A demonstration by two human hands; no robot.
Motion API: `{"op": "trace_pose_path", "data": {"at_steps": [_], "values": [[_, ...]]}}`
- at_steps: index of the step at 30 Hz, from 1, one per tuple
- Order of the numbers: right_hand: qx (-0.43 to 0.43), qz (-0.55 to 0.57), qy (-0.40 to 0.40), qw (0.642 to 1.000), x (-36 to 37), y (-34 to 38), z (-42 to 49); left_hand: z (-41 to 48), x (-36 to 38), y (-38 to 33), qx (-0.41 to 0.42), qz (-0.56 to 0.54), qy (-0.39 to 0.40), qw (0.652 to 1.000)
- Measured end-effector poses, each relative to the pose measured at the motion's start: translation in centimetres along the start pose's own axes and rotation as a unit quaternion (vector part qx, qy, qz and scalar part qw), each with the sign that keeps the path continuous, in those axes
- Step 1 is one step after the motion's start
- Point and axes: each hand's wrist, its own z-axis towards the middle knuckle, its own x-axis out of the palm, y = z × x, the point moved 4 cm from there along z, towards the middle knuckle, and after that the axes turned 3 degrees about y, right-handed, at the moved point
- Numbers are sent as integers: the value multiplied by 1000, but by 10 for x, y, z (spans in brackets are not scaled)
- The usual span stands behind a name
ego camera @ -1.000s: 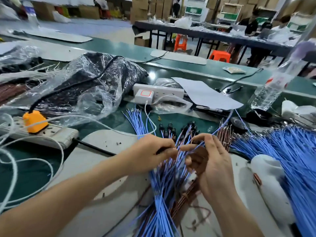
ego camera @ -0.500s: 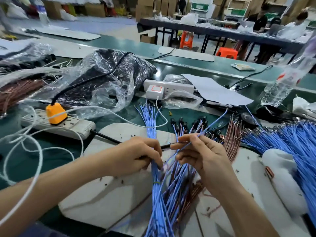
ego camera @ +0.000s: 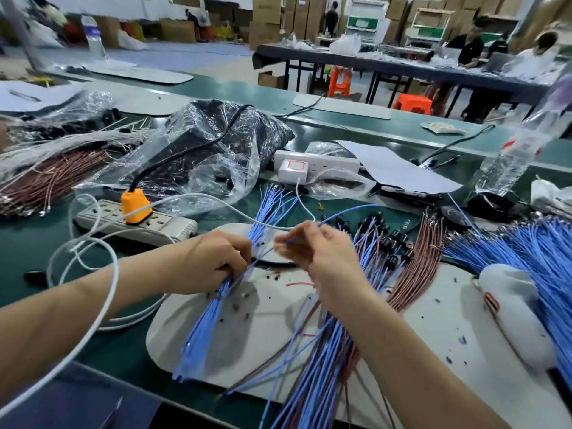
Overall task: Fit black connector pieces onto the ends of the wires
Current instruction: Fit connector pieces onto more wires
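My left hand (ego camera: 213,261) grips a bundle of blue wires (ego camera: 210,317) that fans out above my fingers and trails down over the white mat (ego camera: 269,323). My right hand (ego camera: 322,252), blurred by motion, pinches a single blue wire (ego camera: 349,212) that arcs up and to the right. Whether a connector sits in those fingers is hidden. Black connector pieces (ego camera: 380,233) lie on wire ends just right of my right hand. More blue and brown wires (ego camera: 322,360) spread under my right forearm.
A power strip (ego camera: 136,224) with an orange plug (ego camera: 134,205) and a loose white cable (ego camera: 102,274) lie left. A plastic bag (ego camera: 213,150) sits behind. A large pile of blue wires (ego camera: 532,261), a brown wire bundle (ego camera: 418,267) and a water bottle (ego camera: 507,156) are right.
My left hand has taken hold of a blue wire bundle and pulled it leftward, apart from the rest. My right hand rose with a single wire. The view shifted right.
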Motion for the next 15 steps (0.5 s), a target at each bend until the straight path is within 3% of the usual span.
{"op": "trace_pose_path", "data": {"at_steps": [3,5,8,12,15], "values": [[-91,120,-164,975,-40,38,12,-8,-2,9,-42,25,18,999],[-138,162,-217,953,-68,61,10,-12,-5,9,-52,67,12,996],[-161,149,-198,955,-91,71,7,-9,-19,-6,-12,80,-108,991],[-141,69,-170,973,-94,58,5,31,-20,-34,-34,-74,-265,961],[-161,69,-178,968,-99,51,0,76,1,-42,-73,-122,-244,959]]}}
